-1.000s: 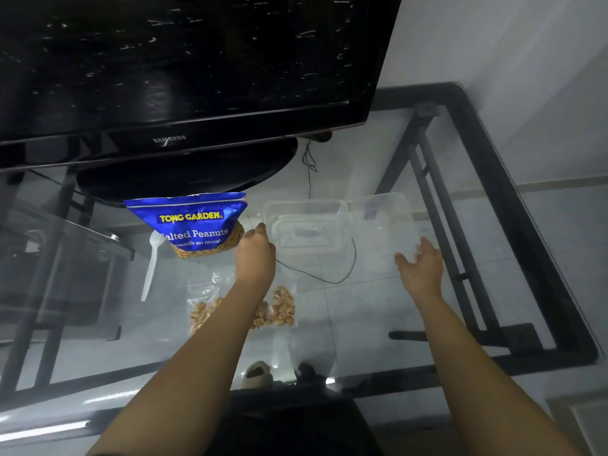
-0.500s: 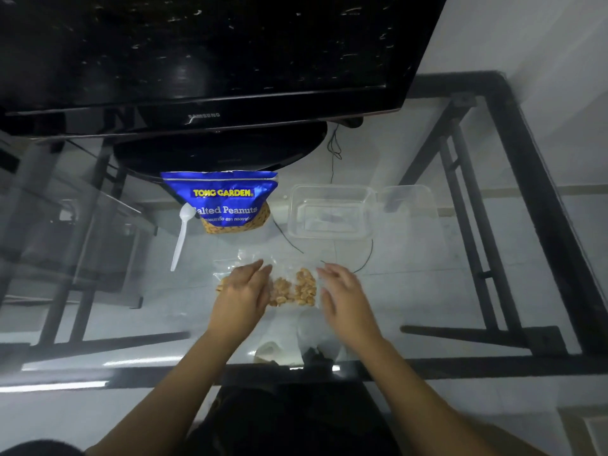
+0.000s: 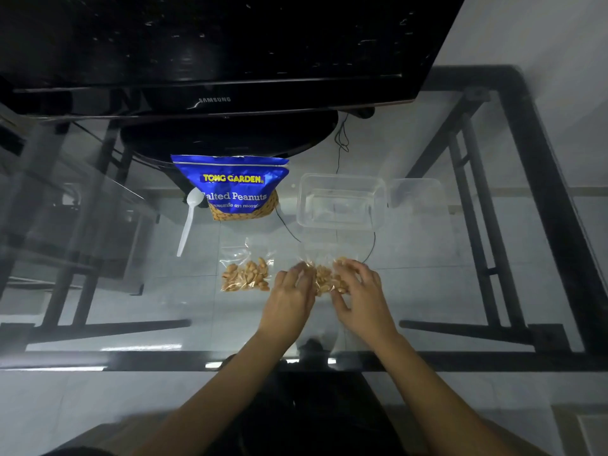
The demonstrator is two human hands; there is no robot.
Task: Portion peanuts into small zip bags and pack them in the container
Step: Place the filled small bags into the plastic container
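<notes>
Holding the small zip bag (image 3: 324, 278) from both sides, the two hands meet over the near middle of the glass table (image 3: 437, 278). The bag is clear and holds a portion of peanuts; it sits at the table surface, though whether it rests on the glass or is lifted slightly cannot be told. The left hand (image 3: 289, 296) closes its bent fingers on the bag's left edge. The right hand (image 3: 363, 291) curls its fingers over the bag's right side, with the thumb below it.

A second zip bag (image 3: 246, 274), also filled with peanuts, lies flat on the table just left of the left hand, apart from it.

The clear plastic container (image 3: 340, 201) stands open beyond the hands, toward the far side. Its clear lid (image 3: 417, 191) lies just right of it.

The blue peanut pouch (image 3: 234, 184), marked "Tong Garden Salted Peanuts", stands left of the container, beyond the second zip bag. A white plastic spoon (image 3: 189, 220) lies at the pouch's left side, bowl end by the pouch.

A black television (image 3: 214, 44) on its stand occupies the far edge of the table. A thin black cable (image 3: 372, 246) is visible near the container.
</notes>
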